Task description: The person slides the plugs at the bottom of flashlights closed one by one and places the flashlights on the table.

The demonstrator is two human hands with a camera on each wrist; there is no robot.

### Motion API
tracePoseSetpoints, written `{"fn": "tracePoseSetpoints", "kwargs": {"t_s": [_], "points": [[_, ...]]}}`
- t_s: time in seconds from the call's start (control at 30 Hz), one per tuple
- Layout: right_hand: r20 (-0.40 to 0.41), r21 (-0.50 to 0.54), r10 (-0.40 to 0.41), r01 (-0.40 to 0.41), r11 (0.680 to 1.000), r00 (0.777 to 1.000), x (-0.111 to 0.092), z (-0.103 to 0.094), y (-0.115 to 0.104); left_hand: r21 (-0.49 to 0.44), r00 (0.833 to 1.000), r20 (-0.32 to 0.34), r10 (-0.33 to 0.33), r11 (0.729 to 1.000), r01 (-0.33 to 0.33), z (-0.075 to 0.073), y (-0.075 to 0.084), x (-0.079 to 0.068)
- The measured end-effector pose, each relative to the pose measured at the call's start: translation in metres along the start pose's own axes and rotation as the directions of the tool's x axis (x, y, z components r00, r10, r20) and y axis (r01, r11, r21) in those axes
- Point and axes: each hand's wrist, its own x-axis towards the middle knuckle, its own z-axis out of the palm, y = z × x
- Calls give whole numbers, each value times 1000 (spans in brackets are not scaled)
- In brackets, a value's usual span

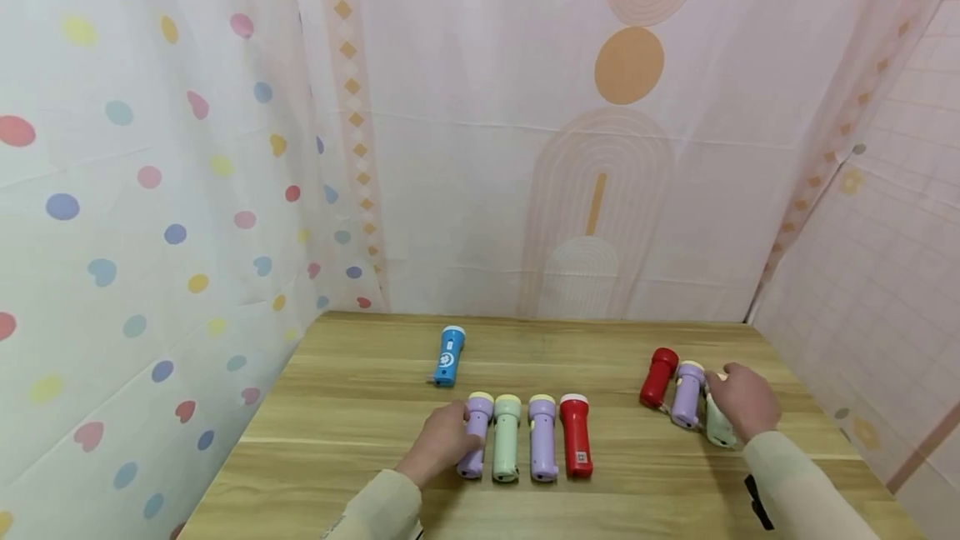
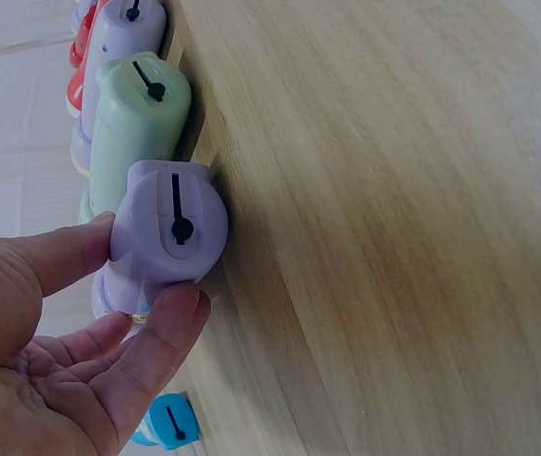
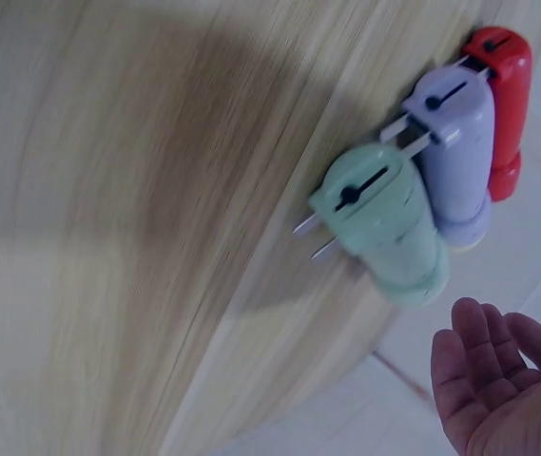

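Left hand (image 1: pixel 442 442) pinches lilac flashlight (image 2: pixel 161 233), leftmost of four in row on wooden table (image 1: pixel 322 407). Flashlight: smooth body, pale yellow rim, black keyhole-shaped slot (image 2: pixel 182 226) in end. Right hand (image 1: pixel 746 400) relaxed, fingers unclenched, apparently just clear of green flashlight (image 3: pixel 394 223); view blurred. Two metal prongs (image 3: pixel 324 249) protrude.

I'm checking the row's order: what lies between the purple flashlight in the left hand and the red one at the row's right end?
A green flashlight, then another purple flashlight; the head view shows both lying there.
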Motion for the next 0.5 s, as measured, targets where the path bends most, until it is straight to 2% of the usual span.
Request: {"fn": "tracePoseSetpoints", "kwargs": {"t_s": [0.27, 0.5], "points": [[53, -45, 15, -12, 999, 998, 3, -9, 13, 0, 1000, -4, 2, 1000, -2, 0, 2, 1], [134, -43, 51, -45, 998, 990, 2, -14, 21, 11, 1000, -6, 2, 1000, -2, 1, 2, 1]]}}
